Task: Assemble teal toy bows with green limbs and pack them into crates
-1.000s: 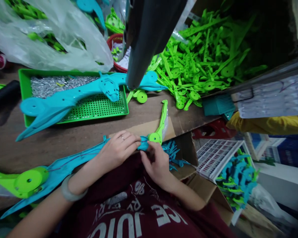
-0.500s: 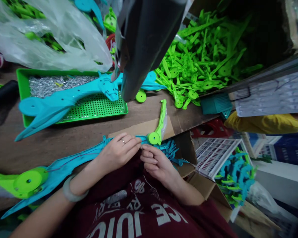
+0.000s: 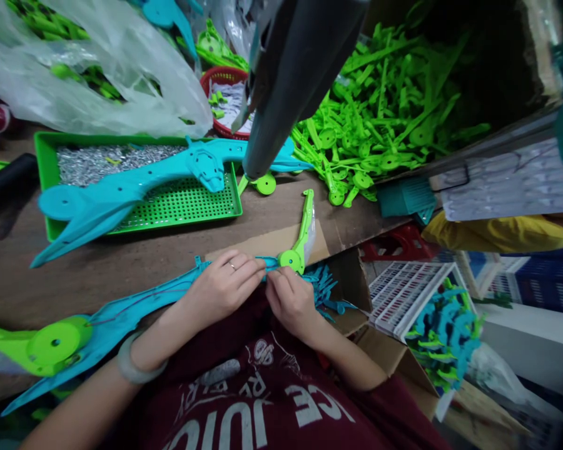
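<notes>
A long blue plastic shell [image 3: 122,306] lies open side up along the table's near edge. Green arms with round hubs sit at its ends: a left green arm [image 3: 56,342] and a right green arm [image 3: 304,231]. From the left hub a thin dark reddish string [image 3: 136,302] runs along the shell towards my hands. My left hand [image 3: 228,281] rests over the shell's middle, its thumb and fingers pinched together. Close beside it, my right hand [image 3: 293,300] is also closed in a pinch, near the right hub. Whatever the fingertips hold is too small or hidden to make out.
Behind the shell stands a green tray [image 3: 187,206] of small metal pieces, with another blue shell [image 3: 141,178] across it. A dark metal post [image 3: 281,106] rises mid-table. Green parts [image 3: 370,112] are heaped at the right; a cardboard box [image 3: 349,287] holds blue pieces.
My right hand has turned from palm side up to knuckles up, with its fingertips still near my left. The left hand has barely moved. The view has shifted slightly.
</notes>
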The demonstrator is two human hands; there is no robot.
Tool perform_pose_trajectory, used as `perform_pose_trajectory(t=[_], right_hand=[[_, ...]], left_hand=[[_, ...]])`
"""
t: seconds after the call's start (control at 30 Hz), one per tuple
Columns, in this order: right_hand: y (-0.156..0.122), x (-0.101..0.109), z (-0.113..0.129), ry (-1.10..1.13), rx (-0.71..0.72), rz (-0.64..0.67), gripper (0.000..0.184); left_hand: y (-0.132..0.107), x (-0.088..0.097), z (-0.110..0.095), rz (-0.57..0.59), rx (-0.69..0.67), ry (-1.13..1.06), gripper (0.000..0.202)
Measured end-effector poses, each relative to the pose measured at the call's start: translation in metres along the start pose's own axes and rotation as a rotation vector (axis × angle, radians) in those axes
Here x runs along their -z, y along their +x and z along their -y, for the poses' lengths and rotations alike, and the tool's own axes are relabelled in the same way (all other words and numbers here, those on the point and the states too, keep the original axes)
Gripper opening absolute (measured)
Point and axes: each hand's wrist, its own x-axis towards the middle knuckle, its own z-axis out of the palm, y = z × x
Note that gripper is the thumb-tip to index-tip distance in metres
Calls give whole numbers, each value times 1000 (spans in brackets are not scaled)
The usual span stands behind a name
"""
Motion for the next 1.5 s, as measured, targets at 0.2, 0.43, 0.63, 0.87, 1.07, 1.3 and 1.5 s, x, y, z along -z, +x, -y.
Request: perform_pose_trajectory(t=[0.2,0.43,0.63,0.87,1.07,1.3,1.5], right_hand=[[11,7,18,1373,-1146,191,24],[4,18,16,1081,-949,174,26],[-6,4,-2,-134,56,9,10],[4,-1,11,740,-642,70,18],[12,16,14,1504,-1224,415,27],[-2,13,7,45,-130,45,9],[4,0,8,338,-341,72,22]], left_hand=[[-1,1,-2,5,-33,34,22],[-2,1,-1,-29,-2,10,19],[-1,3,-2,-26,10,-16,19],[-4,3,-3,0,-26,28,19],[-4,3,-4,10,-25,32,21],[-4,3,-3,-6,-17,29,19],[-3,4,-4,-8,-28,47,18]])
